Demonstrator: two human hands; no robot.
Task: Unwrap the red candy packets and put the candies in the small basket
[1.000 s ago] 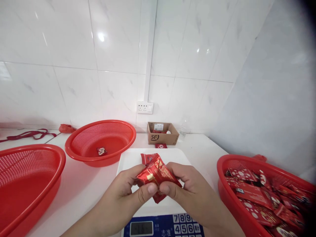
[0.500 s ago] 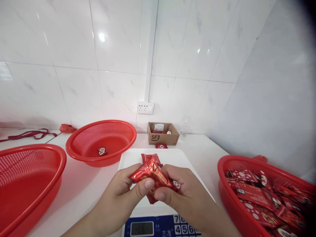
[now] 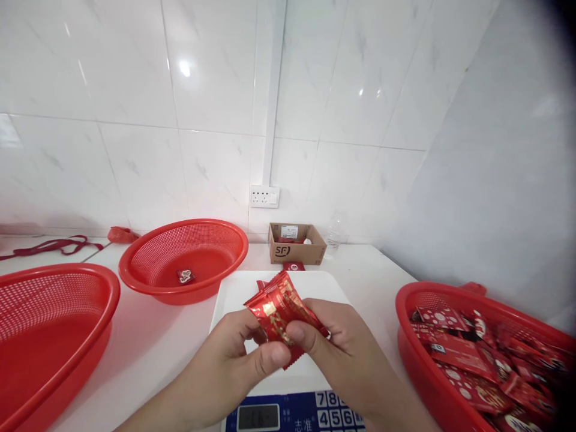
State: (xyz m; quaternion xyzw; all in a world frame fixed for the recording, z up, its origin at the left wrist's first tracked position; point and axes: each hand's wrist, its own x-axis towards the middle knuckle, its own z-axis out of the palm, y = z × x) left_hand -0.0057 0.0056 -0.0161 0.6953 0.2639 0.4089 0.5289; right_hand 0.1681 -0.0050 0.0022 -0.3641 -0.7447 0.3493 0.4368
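Note:
Red candy packets (image 3: 281, 309) with gold print are held between my two hands, above the white pan of a digital scale (image 3: 229, 300). My left hand (image 3: 243, 363) pinches their lower left side with thumb and fingers. On the right side, my right hand (image 3: 335, 342) grips them, its thumb lying across the front. The packets overlap, so I cannot tell how many there are. Part of another red packet (image 3: 261, 285) shows behind them; whether it is held or lies on the pan is hidden. The scale's display (image 3: 258, 417) and keypad face me below my hands.
At the right stands a red basket (image 3: 407, 336) full of red packets. A second red basket (image 3: 130, 276) holds one small packet (image 3: 185, 276); a third (image 3: 96, 336) is at the left edge. Behind the scale are a cardboard box (image 3: 299, 253), a red packet (image 3: 294, 266) and a clear bottle (image 3: 335, 233).
The packets have been turned in my hands, so a broader printed face shows and a corner points up. My left fingers have shifted down and slightly to the right.

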